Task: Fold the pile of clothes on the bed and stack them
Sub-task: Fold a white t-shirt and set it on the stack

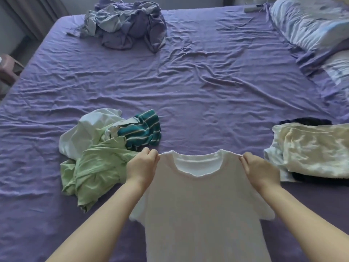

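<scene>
A white T-shirt (202,205) hangs spread out in front of me above the purple bed (188,87). My left hand (141,167) pinches its left shoulder and my right hand (258,171) pinches its right shoulder, with the neckline between them. To the left lies an unfolded pile: a light green garment (94,171), a white garment (85,133) and a teal striped garment (143,129). On the right sits a stack with a cream garment (317,150) on top of something dark (306,121).
A crumpled purple and grey bundle of bedding (128,23) lies at the far left of the bed. Pillows (309,21) line the far right side. A curtain (34,14) hangs past the bed's left corner.
</scene>
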The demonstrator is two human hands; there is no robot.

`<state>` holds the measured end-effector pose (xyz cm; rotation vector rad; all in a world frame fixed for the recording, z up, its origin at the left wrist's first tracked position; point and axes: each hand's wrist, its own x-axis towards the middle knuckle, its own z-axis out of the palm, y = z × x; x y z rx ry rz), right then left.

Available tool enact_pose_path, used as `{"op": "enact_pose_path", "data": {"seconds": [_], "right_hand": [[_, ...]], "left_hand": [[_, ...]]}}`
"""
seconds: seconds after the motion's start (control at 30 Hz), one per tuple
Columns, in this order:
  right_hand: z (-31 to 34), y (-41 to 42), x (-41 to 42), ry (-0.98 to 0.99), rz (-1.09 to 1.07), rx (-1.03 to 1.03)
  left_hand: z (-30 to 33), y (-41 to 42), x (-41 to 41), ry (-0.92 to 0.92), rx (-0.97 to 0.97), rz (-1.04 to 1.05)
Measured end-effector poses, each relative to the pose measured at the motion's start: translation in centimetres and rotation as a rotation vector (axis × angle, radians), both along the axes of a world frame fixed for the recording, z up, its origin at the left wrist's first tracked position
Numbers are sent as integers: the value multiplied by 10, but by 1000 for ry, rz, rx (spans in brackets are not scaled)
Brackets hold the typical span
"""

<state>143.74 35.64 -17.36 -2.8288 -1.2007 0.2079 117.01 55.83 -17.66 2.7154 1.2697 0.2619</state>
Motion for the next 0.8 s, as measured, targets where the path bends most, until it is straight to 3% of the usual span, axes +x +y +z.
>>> {"op": "enact_pose_path", "data": {"seconds": [0.13, 0.2, 0.27, 0.37, 0.5, 0.63, 0.8], "right_hand": [[-46, 18, -12, -103, 40, 144], [-66, 7, -34, -96, 77, 217], [-82, -12, -63, -47, 145, 223], [-101, -41, -94, 31, 271, 76], [-114, -42, -82, 19, 326, -122], [-126, -34, -62, 13, 381, -152], [-116, -35, -55, 33, 409, -83]], "left_hand": [[-45, -8, 31, -117, 111, -38], [-63, -42, 39, -228, 61, -172], [-81, -83, 40, -218, -46, -328], [-107, -127, 38, -5, -194, -435], [-117, -120, 44, 266, -291, -432], [-117, -96, 53, 413, -247, -498], [-96, -103, 64, 556, -372, -432]]}}
